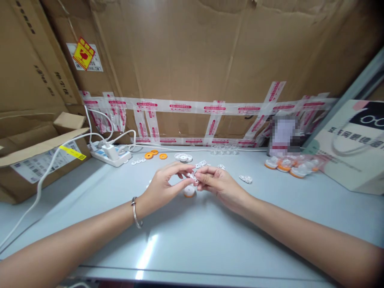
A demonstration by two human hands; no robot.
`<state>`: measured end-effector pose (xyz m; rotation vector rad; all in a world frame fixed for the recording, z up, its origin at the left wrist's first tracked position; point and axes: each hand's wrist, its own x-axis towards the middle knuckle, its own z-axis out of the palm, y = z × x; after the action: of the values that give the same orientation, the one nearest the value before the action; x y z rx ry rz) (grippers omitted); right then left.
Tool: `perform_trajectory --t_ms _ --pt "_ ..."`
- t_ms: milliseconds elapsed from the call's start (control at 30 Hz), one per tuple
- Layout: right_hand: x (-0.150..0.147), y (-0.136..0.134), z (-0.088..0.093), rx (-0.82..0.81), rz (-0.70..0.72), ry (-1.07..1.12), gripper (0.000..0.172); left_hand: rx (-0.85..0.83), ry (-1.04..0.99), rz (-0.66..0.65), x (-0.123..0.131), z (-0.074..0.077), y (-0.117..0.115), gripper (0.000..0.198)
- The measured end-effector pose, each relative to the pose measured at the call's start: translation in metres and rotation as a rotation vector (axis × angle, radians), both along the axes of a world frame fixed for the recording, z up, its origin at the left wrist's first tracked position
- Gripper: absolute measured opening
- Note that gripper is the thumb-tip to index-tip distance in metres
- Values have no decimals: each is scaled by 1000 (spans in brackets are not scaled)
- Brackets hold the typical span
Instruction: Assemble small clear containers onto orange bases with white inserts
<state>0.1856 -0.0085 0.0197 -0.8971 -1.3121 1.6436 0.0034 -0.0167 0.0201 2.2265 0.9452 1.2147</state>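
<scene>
My left hand (163, 185) and my right hand (216, 182) meet above the middle of the grey table (192, 236). Together their fingertips pinch a small white patterned piece (192, 176). A silver bangle (135, 213) circles my left wrist. Just below the hands, a small round white and orange part (189, 191) rests on the table. More white patterned pieces (246, 179) lie close by, to the right and behind the hands.
Orange rings (155, 153) and white discs (183, 157) lie at the back. A white power strip (110, 154) with cables sits back left beside an open cardboard box (36, 156). A clear bag of orange and white parts (292, 166) and a paper bag (352, 148) stand right.
</scene>
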Motion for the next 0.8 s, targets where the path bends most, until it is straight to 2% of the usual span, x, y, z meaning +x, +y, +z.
perform_trajectory --t_ms 133,233,300,333,367,400,433,500,633,800 --pt "-1 -2 3 219 -100 -163 18 -147 13 2 3 3 -1 18" --pt "6 9 4 364 -121 -278 19 -264 -22 44 3 2 3 17" --pt "19 26 4 464 -230 -361 22 -305 -82 67 1 -1 7 16" --pt "27 36 3 531 -334 -415 24 -322 -119 74 0 -3 9 16" --pt "36 47 1 607 -425 -509 25 -340 -155 78 -1 -6 12 16" --pt "44 58 -1 671 -456 -652 26 -361 -183 77 -2 -8 14 16" --pt "52 68 -4 714 -407 -819 26 -380 -202 74 -3 -10 16 17" --pt "62 82 -12 737 -308 -934 24 -405 -209 71 -4 -13 20 18" --pt "62 92 -27 763 -147 -1027 21 -414 -209 73 -4 -15 21 21" --pt "59 90 -28 782 -111 -1112 17 -421 -261 103 -6 -14 21 24"
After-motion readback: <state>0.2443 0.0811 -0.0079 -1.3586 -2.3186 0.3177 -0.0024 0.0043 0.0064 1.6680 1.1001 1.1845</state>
